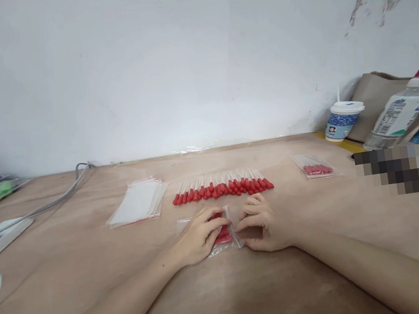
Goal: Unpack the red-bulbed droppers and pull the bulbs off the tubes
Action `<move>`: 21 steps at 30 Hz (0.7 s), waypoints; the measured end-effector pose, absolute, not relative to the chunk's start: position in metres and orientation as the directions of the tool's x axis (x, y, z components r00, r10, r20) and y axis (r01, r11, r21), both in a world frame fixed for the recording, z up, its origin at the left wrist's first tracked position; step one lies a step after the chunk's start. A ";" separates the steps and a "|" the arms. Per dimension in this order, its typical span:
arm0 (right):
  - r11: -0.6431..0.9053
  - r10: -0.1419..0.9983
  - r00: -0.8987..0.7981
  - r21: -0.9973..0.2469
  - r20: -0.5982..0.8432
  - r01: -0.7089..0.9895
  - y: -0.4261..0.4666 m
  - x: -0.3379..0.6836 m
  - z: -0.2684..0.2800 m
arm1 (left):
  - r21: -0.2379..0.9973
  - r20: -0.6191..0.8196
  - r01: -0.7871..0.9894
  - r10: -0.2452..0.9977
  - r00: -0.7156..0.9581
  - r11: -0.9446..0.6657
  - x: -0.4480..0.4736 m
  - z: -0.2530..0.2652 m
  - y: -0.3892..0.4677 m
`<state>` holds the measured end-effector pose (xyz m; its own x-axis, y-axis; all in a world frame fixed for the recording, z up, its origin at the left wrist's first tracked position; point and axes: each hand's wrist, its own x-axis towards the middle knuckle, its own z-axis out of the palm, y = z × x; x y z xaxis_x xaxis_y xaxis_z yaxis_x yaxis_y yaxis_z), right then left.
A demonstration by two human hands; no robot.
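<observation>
A small clear zip bag with red-headed pieces inside lies on the table before me. My left hand rests over it, fingers bent and gripping the bag, covering much of its left and middle. At the bag's right edge, by the opening strip, the curled fingers of my right hand pinch the plastic. Just beyond both hands is a row of thin white sticks with red heads, heads toward me.
A stack of flat clear zip bags lies left of the row. To the right is a filled zip bag. A paper cup and a plastic bottle stand far right. A power strip with a grey cable is at left.
</observation>
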<state>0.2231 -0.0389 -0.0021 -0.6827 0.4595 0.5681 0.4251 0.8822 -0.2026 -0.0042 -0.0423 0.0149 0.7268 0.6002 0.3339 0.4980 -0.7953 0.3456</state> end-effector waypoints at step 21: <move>0.827 0.160 -0.686 0.283 0.710 0.486 -0.042 0.204 0.000 | -0.187 0.538 0.369 0.219 0.814 -0.911 0.000 0.011 -0.034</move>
